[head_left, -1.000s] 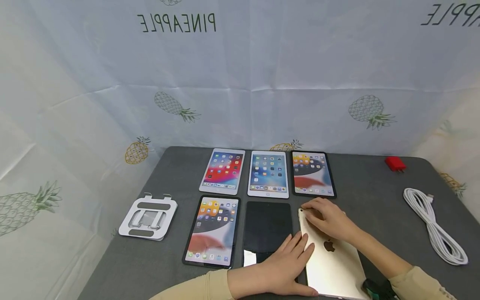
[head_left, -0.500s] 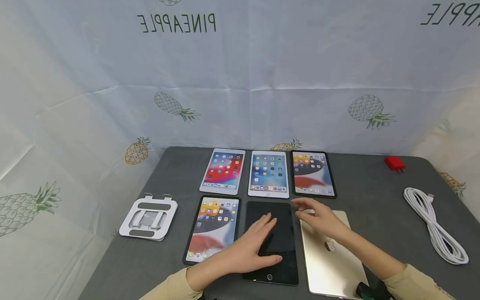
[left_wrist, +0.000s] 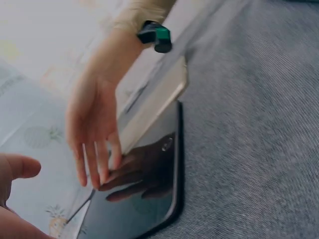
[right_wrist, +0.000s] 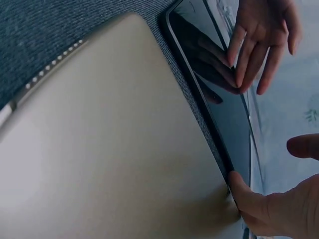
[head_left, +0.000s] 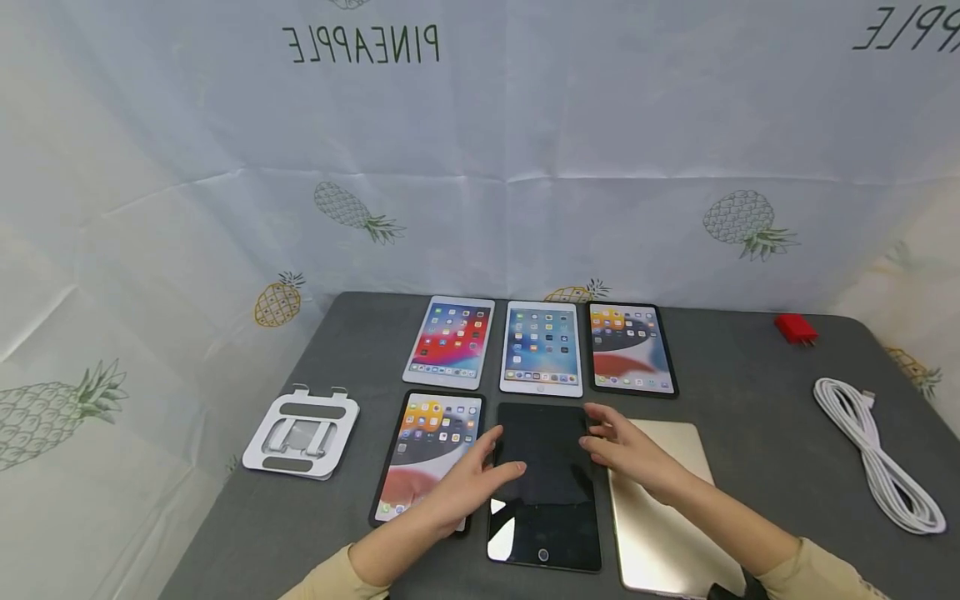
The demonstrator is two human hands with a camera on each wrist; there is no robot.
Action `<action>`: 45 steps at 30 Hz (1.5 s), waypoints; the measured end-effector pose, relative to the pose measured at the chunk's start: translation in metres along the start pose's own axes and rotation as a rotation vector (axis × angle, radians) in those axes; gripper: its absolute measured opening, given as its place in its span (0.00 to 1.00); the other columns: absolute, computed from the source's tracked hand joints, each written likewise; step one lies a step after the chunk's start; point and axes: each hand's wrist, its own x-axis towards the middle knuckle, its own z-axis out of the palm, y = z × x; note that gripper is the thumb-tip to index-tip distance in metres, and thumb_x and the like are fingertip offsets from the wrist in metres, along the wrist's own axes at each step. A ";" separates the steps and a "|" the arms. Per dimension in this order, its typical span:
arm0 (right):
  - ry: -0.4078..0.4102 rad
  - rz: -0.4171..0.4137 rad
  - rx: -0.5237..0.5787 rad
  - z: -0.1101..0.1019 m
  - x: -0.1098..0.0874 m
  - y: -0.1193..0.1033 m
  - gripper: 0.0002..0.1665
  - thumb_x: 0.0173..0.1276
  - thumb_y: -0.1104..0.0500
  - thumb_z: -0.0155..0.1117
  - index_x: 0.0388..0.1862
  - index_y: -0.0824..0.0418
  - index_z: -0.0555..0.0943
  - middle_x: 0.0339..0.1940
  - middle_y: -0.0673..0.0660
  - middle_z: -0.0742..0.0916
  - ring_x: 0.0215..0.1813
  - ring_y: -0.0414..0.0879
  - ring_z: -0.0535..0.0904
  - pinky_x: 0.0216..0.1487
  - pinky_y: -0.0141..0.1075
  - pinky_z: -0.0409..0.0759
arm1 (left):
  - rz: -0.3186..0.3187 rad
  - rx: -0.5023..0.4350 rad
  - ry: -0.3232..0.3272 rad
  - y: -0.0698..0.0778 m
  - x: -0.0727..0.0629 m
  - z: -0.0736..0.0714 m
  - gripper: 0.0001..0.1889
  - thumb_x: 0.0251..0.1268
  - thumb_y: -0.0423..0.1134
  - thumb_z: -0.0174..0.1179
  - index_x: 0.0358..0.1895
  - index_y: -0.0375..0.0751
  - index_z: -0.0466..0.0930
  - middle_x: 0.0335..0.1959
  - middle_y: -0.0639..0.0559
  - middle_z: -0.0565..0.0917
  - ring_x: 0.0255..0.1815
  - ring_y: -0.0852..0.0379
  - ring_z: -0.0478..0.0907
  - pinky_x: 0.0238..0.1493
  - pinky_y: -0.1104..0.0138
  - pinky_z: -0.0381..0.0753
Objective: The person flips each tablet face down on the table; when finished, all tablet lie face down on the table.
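A black tablet [head_left: 543, 517] with a dark, reflective screen lies in the front row. My left hand [head_left: 467, 485] is at its left edge, fingers extended and thumb over the screen. On the opposite side my right hand [head_left: 637, 458] has its fingertips right at the upper right edge. Below the right hand, a gold tablet [head_left: 667, 533] lies back up, partly covered by the forearm. In the right wrist view a right finger [right_wrist: 244, 196] sits between the gold tablet [right_wrist: 119, 129] and the black tablet [right_wrist: 219, 114]. Left of the black one, a lit tablet [head_left: 431, 450] is partly under the left forearm.
Behind stand in a row three lit tablets: a white one [head_left: 450, 342], another white one [head_left: 542, 348] and a black-framed one [head_left: 632, 348]. A white folding stand [head_left: 302, 433] lies left. On the right are a red charger plug [head_left: 795, 328] and a coiled white cable [head_left: 877, 462].
Both hands have left the gold tablet, the left moving across to the black tablet's left edge, the right to its right edge. The black tablet's lower part has come into view.
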 end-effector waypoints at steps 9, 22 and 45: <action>0.055 -0.008 0.076 -0.001 -0.001 -0.001 0.40 0.75 0.60 0.53 0.74 0.74 0.46 0.73 0.74 0.56 0.69 0.69 0.61 0.58 0.51 0.77 | -0.060 -0.226 -0.008 0.005 0.008 -0.006 0.38 0.68 0.41 0.57 0.74 0.26 0.51 0.75 0.30 0.52 0.75 0.35 0.51 0.71 0.45 0.53; 0.135 0.020 0.114 0.003 0.002 -0.001 0.37 0.76 0.60 0.51 0.76 0.67 0.49 0.75 0.71 0.57 0.68 0.65 0.66 0.62 0.52 0.72 | -0.043 -0.276 -0.068 0.002 0.012 0.001 0.35 0.69 0.39 0.57 0.72 0.24 0.54 0.73 0.31 0.57 0.73 0.38 0.58 0.69 0.49 0.62; 0.157 -0.086 0.040 -0.010 0.004 0.000 0.32 0.73 0.62 0.58 0.73 0.63 0.62 0.64 0.71 0.75 0.50 0.57 0.84 0.43 0.45 0.84 | 1.069 1.325 -0.373 0.018 -0.012 0.055 0.36 0.65 0.64 0.56 0.73 0.52 0.65 0.76 0.48 0.59 0.77 0.54 0.49 0.72 0.68 0.51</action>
